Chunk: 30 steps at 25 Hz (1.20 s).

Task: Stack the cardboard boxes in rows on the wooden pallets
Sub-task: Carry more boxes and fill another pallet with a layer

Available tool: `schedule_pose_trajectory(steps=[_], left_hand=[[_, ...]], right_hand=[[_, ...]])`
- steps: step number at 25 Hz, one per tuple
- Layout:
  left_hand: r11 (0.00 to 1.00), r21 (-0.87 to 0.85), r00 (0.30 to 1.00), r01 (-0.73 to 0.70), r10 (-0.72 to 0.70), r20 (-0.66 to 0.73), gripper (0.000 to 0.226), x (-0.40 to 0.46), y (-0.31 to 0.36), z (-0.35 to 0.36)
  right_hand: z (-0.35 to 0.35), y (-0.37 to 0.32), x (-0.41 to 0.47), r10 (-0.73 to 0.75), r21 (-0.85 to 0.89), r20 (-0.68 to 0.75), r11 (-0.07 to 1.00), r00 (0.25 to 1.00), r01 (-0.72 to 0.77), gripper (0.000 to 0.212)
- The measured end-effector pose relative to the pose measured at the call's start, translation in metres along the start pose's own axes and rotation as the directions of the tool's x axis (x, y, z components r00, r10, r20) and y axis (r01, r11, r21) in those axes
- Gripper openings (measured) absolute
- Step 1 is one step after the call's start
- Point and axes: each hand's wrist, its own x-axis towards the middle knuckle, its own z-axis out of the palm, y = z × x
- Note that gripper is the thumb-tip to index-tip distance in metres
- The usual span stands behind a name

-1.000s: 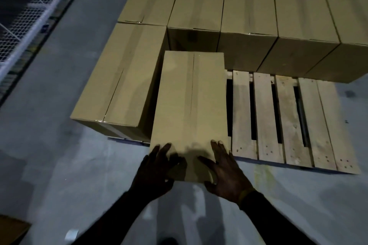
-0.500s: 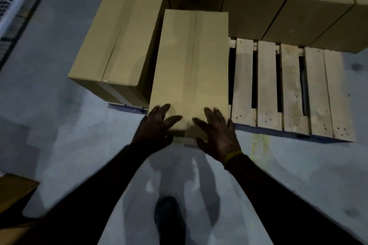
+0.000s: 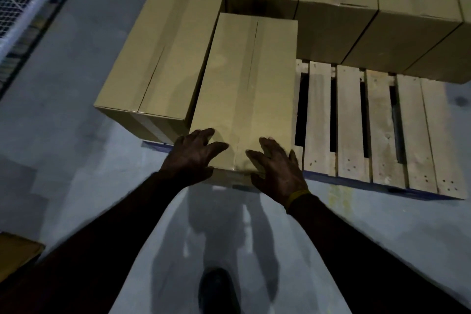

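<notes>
Two hands lie flat on the near end of one cardboard box (image 3: 246, 89) in the head view. The left hand (image 3: 195, 154) has its fingers spread and straight over the box's near left corner; the right hand (image 3: 276, 163) is likewise spread, fingers apart, at the near edge, its wrist wearing a yellow band (image 3: 297, 196). Neither hand curls round anything. This box sits on the wooden pallet (image 3: 382, 130), its near end about level with the pallet's near edge and its far end just short of the back row of boxes (image 3: 356, 7). Its left side lies close along the corner box (image 3: 163, 58), which fills the pallet's near left corner. Right of the held box, bare slats run to the pallet's near right corner, open room for more. Grey floor (image 3: 63, 84) surrounds the pallet; a dark shoe (image 3: 219, 290) shows at the bottom edge.
</notes>
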Motion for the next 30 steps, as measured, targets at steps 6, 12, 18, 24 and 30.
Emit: schedule_pose_trajectory(steps=[6,12,18,24,30], left_hand=[[0.999,0.033,0.996,0.016,-0.019,0.091,0.076,0.018,-0.019,-0.02],[0.999,0.032,0.997,-0.006,0.004,0.08,0.073,0.035,-0.033,-0.035],[0.999,-0.003,0.996,-0.046,0.046,0.076,0.073,0.054,-0.048,-0.038],[0.999,-0.007,0.996,-0.044,0.045,0.074,0.073,0.068,-0.055,-0.041],[1.0,-0.028,0.998,-0.015,0.016,0.054,0.07,0.072,-0.057,-0.048]], right_hand=[[-0.001,-0.005,0.023,0.023,0.019,-0.019,1.0,1.0,-0.022,0.064],[-0.018,-0.003,0.042,0.033,-0.014,-0.015,0.999,0.999,-0.033,0.065],[-0.027,0.0,0.058,0.042,0.003,-0.03,0.999,0.999,-0.041,0.063],[-0.029,0.007,0.072,0.036,-0.025,-0.043,0.999,0.998,-0.037,0.063],[-0.033,0.014,0.081,0.035,-0.017,-0.029,0.999,0.999,-0.036,0.062]])
